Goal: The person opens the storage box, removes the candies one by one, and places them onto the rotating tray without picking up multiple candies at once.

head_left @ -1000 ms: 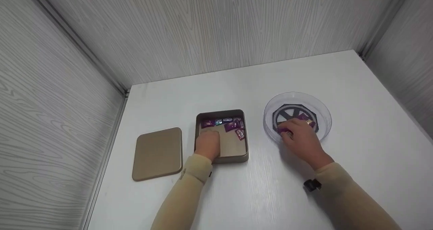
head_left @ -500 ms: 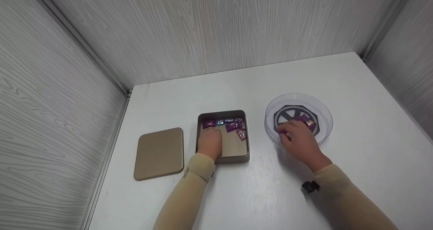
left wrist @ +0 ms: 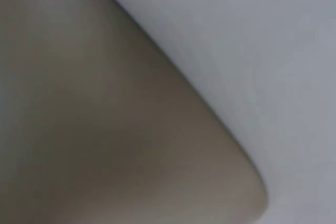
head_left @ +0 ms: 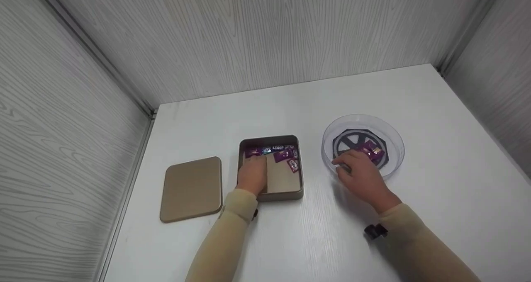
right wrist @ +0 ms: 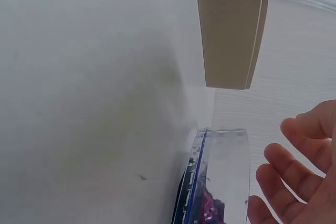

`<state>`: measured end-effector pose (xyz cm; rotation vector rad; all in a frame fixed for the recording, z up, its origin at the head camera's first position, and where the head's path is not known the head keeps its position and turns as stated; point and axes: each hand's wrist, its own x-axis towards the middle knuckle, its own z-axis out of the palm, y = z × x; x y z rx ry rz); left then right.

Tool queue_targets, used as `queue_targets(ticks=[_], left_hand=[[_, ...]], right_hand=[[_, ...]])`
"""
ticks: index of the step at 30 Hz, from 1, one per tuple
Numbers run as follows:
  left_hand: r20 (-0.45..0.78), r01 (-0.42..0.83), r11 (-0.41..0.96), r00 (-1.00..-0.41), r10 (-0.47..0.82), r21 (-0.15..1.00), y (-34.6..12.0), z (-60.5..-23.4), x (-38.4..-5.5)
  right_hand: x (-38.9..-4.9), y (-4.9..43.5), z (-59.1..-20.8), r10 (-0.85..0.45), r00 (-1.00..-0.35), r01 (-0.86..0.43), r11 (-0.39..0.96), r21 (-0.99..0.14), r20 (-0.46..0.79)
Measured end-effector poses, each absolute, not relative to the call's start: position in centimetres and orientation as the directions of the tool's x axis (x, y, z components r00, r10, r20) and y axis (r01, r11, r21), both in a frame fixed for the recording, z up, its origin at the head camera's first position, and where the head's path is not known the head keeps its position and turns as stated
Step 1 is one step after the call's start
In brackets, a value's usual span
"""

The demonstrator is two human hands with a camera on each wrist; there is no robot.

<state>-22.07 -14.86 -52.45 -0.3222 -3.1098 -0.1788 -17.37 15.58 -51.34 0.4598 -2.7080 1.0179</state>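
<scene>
My left hand (head_left: 252, 175) reaches over the near left wall of a gold square tin (head_left: 284, 196), its fingers pointing down inside. What those fingers hold is hidden, so I cannot tell whether they grip anything. Several small wrapped candies (head_left: 283, 155) in purple, red and blue lie along the tin's far and right sides. My right hand (head_left: 361, 178) hovers at the near left rim of a clear round plastic dish (head_left: 396, 143). Its fingers (right wrist: 283, 169) are loosely bent, with nothing between them in the right wrist view. Purple candies (head_left: 372, 150) lie in the dish over a dark wheel pattern.
The tin's gold lid (head_left: 192, 190) lies flat on the white table (head_left: 290, 108), left of the tin. Pale wood-grain panels (head_left: 249, 37) rise behind and at both sides. A blurred tan surface (left wrist: 131, 129) fills much of the left wrist view.
My right hand has let go of a purple candy, which was under its fingertips, and its fingers have loosened. The purple candies in the dish show more fully. My left hand stays in the tin.
</scene>
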Motion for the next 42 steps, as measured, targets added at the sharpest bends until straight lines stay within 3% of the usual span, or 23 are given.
queue_targets(ticks=[7,21,33,42], left_hand=[[0.004,0.126,0.924,-0.991,0.133,0.362,-13.9,-51.1,-21.3],[0.116,0.217,0.683,-0.975,0.191,0.697,-11.0,-47.6,-17.2],[0.043,0.161,0.572,-0.976,0.215,0.804,-8.8,-47.7,-15.8],[0.037,0.166,0.538,-0.969,0.243,0.827,-8.3,-47.9,-15.7]], right_hand=[[-16.8,15.2,-50.6,-0.222,-0.926,-0.371,0.691,-0.621,0.305],[-15.1,12.7,-49.8,-0.289,-0.888,-0.457,0.626,-0.632,0.357],[-14.1,11.3,-49.9,-0.387,-0.829,-0.560,0.563,-0.608,0.405],[-13.9,10.6,-49.9,-0.401,-0.789,-0.609,0.616,-0.500,0.466]])
